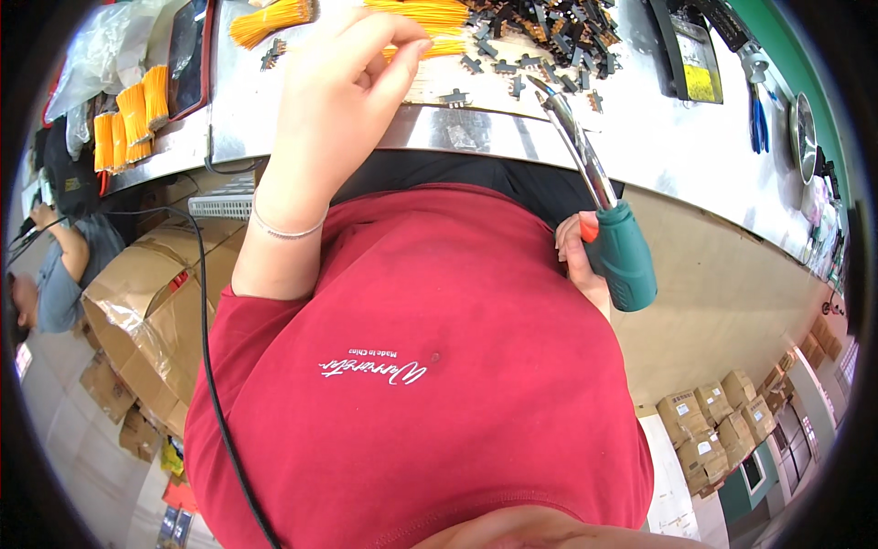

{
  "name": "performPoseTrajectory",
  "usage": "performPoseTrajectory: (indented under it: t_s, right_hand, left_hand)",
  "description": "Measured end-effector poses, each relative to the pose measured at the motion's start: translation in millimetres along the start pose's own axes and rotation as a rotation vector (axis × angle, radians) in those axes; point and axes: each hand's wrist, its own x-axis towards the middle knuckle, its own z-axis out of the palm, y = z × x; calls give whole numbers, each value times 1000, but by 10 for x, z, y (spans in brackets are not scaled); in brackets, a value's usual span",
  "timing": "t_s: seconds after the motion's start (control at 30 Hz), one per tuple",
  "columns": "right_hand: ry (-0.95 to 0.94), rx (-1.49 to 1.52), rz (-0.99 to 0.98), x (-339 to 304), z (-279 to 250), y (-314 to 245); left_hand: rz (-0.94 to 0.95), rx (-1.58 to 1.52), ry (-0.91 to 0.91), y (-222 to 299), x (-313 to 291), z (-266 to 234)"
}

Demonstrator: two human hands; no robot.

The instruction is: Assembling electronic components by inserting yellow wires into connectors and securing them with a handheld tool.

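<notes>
My right hand (576, 254) is wrapped round a soldering gun (626, 252) with a teal handle, an orange trigger and a bent metal tube. Its tip points up toward the bench, beside loose small black switches (558, 37) with metal pins. Over the bench's near edge, my left hand (352, 78) is closed, thumb and forefinger brought together; whatever lies between them is too small or hidden to make out. Just behind those fingers lies a spread of yellow wires (430, 13). One black switch (453, 97) sits near the bench edge, right of the left hand.
Bundles of yellow wires (134, 114) and a clear plastic bag (96, 64) occupy the bench's left. A black-framed tray with a yellow label (700, 69) stands at the right. A black cable (206, 320) runs down my left side, near an open carton (151, 311). Another person (69, 265) is at far left.
</notes>
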Motion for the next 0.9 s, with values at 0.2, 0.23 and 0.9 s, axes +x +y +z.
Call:
performPoseTrajectory:
  t_s: [0.2, 0.23, 0.9]
  right_hand:
    - [23, 51, 18, 5, 14, -6]
    - [24, 51, 18, 5, 4, -3]
    - [9, -130, -4, -6, -64, 35]
  left_hand:
    - [-77, -36, -70, 94, -131, -44]
    - [-85, -64, -101, 114, -149, -33]
    - [-17, -138, -187, 108, -218, 22]
